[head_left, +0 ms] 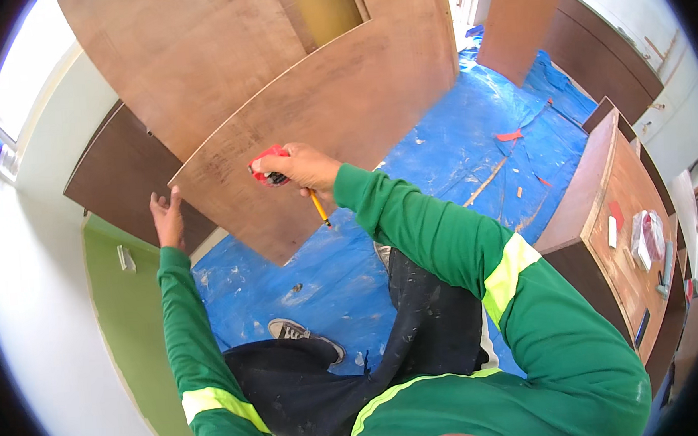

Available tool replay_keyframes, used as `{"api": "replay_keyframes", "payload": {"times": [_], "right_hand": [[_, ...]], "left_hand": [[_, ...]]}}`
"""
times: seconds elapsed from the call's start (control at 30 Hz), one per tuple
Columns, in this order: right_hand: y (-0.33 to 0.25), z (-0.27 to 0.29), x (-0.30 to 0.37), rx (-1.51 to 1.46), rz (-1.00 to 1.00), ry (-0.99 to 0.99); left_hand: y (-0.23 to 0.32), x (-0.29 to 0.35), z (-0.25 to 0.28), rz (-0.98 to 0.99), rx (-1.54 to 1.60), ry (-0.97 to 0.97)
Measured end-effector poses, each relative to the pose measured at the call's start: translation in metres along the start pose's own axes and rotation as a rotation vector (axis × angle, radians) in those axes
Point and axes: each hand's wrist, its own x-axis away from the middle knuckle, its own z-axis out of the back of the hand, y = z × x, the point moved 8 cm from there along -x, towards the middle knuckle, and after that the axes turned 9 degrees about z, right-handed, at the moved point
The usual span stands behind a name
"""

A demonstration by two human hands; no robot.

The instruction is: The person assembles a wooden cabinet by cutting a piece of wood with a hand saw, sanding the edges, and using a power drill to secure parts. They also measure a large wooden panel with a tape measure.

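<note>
My right hand (312, 169) is closed around a red and black tape measure (267, 167). A yellow pencil (320, 209) sticks out below the same hand, tucked under its fingers. Behind the tape measure a large brown plywood board (335, 115) leans upright, its lower corner near the floor. My left hand (168, 219) is raised beside the board's left edge, thumb and fingers apart, with nothing seen in it. Whether it touches the edge I cannot tell. No drawn-out tape blade can be made out between my hands.
Blue plastic sheeting (456, 131) with scraps covers the floor. More panels stand behind the board, and a dark brown panel (122, 168) leans at the left wall. To the right, a wooden cabinet (604, 202) carries a plastic bag (647, 238) and small items.
</note>
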Motion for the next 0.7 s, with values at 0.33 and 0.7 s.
{"api": "replay_keyframes", "payload": {"times": [0.33,0.7], "right_hand": [[0.006,0.002,-0.013,0.157,-0.023,-0.088],[-0.035,-0.031,0.03,0.698,0.563,-0.094]], "left_hand": [[0.133,0.205,-0.157,-0.126,0.293,-0.781],[0.084,0.213,-0.132,0.294,0.689,-0.624]]}}
